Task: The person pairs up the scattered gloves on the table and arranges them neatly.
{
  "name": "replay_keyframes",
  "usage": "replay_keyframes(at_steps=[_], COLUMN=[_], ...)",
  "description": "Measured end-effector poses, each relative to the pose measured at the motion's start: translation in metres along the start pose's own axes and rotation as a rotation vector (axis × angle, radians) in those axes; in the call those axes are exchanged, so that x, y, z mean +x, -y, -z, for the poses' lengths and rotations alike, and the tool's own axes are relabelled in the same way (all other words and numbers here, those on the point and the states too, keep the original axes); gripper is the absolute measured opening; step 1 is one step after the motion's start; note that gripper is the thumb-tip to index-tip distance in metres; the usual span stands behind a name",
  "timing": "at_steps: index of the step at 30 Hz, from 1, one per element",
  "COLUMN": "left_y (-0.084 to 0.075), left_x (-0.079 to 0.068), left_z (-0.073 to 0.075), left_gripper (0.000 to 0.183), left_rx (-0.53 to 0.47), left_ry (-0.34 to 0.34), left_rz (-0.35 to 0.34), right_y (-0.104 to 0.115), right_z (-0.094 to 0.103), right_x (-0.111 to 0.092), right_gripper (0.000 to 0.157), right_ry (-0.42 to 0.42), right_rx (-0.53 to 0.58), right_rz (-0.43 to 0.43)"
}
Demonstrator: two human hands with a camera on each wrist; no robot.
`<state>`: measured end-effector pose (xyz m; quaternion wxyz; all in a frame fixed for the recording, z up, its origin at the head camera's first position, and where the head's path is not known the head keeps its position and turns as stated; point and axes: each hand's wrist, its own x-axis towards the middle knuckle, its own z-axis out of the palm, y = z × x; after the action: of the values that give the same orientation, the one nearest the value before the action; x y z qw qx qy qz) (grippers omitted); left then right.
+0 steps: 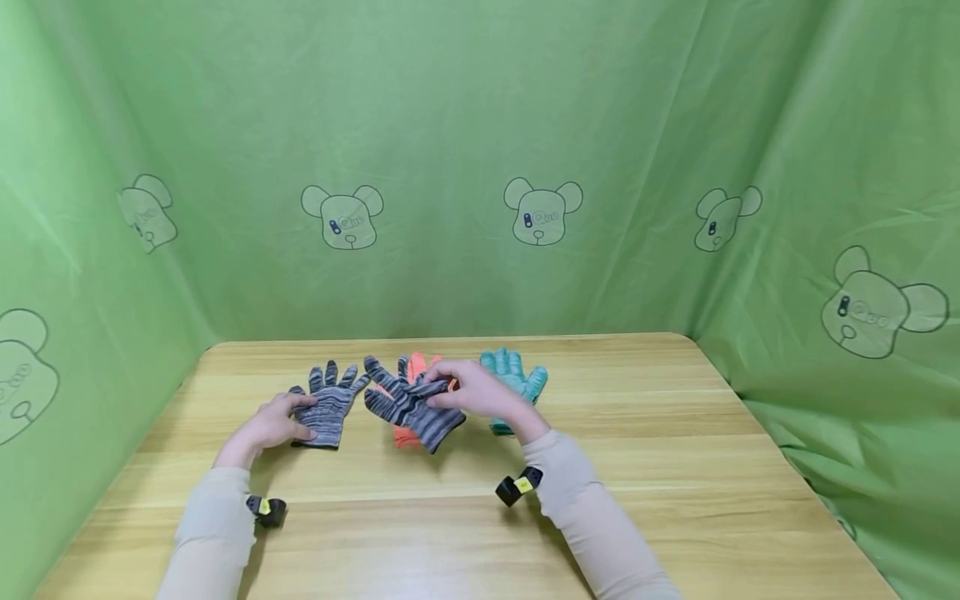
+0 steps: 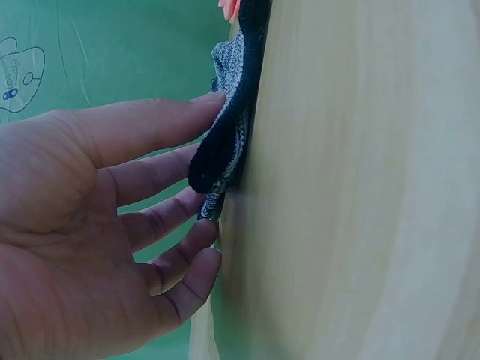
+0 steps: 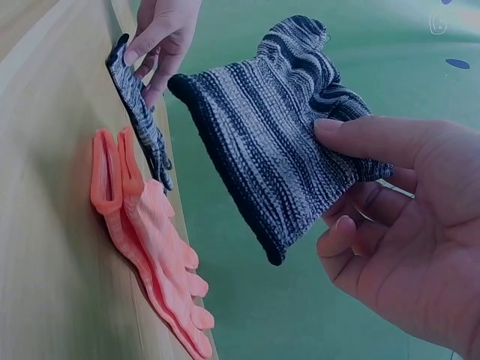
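Note:
My right hand [image 1: 474, 389] pinches a black-and-grey striped knit glove [image 3: 259, 139] between thumb and fingers. This glove is lifted off the table, with its dark-edged cuff hanging toward me in the head view. A matching striped glove [image 1: 327, 417] lies flat to the left, its fingers pointing away. On that glove's left side rest the fingertips of my left hand [image 1: 272, 423], extended and loosely spread; the left wrist view shows the thumb against its dark cuff [image 2: 217, 154]. Orange gloves [image 3: 154, 232], stacked on the table, are partly hidden beneath the raised glove in the head view.
Teal gloves [image 1: 512, 375] lie just right of the orange ones, partly behind my right forearm. All sit toward the far side of the wooden table [image 1: 637, 433]. Green curtains [image 1: 450, 100] with bear-head drawings enclose its back and sides.

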<state>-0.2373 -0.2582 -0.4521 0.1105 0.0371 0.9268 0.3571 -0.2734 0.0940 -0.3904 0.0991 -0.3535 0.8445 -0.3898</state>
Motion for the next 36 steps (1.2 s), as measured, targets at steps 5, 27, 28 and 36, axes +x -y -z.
replay_keyframes(at_steps=[5, 27, 28, 36], left_y=[0.0, 0.002, 0.002, 0.002], left_x=[0.0, 0.002, 0.002, 0.002], left_z=[0.0, 0.002, 0.002, 0.002], left_gripper=[0.069, 0.069, 0.069, 0.069], left_rx=[0.004, -0.002, -0.003, -0.01], left_ry=[0.0, 0.01, 0.011, 0.008], left_rz=[-0.005, 0.019, 0.021, 0.023], right_y=[0.003, 0.008, 0.008, 0.008], right_z=[-0.004, -0.016, -0.016, -0.018], right_x=[0.005, 0.023, 0.024, 0.029], right_gripper=[0.021, 0.02, 0.02, 0.023], right_ry=[-0.002, -0.055, -0.056, -0.065], right_rx=[0.005, 0.053, 0.057, 0.075], right_rz=[-0.014, -0.052, -0.057, -0.072])
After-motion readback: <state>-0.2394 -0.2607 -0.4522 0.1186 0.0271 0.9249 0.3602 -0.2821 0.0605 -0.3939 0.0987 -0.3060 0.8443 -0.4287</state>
